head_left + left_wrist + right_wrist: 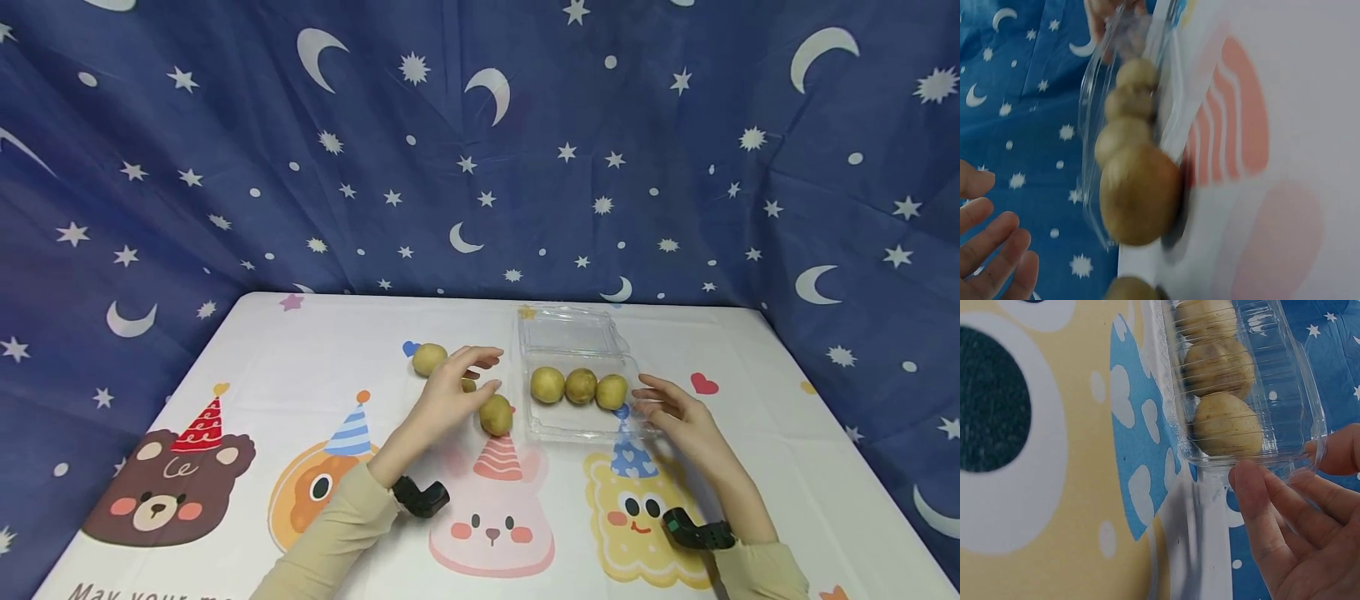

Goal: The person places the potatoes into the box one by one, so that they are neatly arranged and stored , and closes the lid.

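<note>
My left hand [448,398] hovers over loose potatoes left of the box, thumb and fingers spread with nothing between them. One potato [496,415] lies just under the thumb; another potato [468,386] is mostly hidden behind the hand, and a third potato [430,359] sits farther left. In the left wrist view the spread fingers [997,250] appear at the lower left. Right of these stands a clear plastic box [573,427], its lid folded back, with potatoes [581,387] in a row inside. My right hand [1310,531] holds the box's right side by its rim and wall.
The hinged lid [567,331] lies toward the back of the table. A white cloth printed with cartoon animals covers the table [300,358]. A dark blue curtain [480,167] with moons and stars hangs behind. Each wrist wears a black camera mount [422,497].
</note>
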